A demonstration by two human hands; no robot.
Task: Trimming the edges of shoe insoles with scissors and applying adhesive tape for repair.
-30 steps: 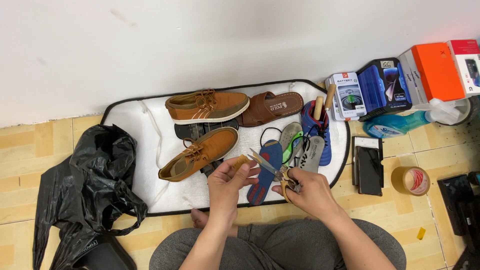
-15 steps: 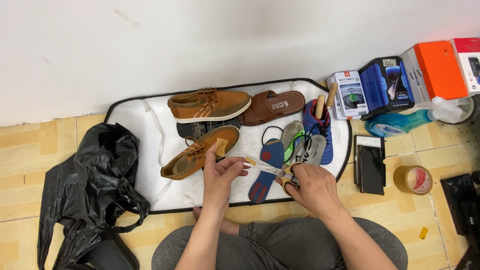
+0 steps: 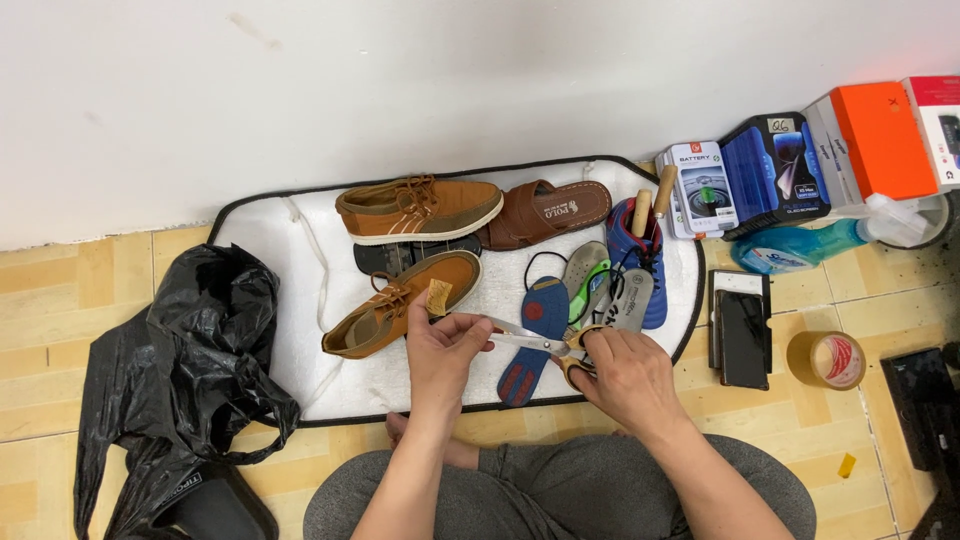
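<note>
Your right hand (image 3: 625,375) grips the scissors (image 3: 545,345) by their handles, blades reaching your left hand (image 3: 445,350), which pinches a small tan scrap (image 3: 438,297) above the white mat (image 3: 400,375)

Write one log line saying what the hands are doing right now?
left hand: pinches small tan piece | right hand: holds scissors, blades toward left hand | below: white mat, brown shoe

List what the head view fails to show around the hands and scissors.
- Scissors: handles buried in the right hand.
- Tan scrap: lower end hidden behind the left hand's fingers.
- Dark sole: mostly covered by the two brown shoes.
- Black box: cut off by the right edge.
</note>
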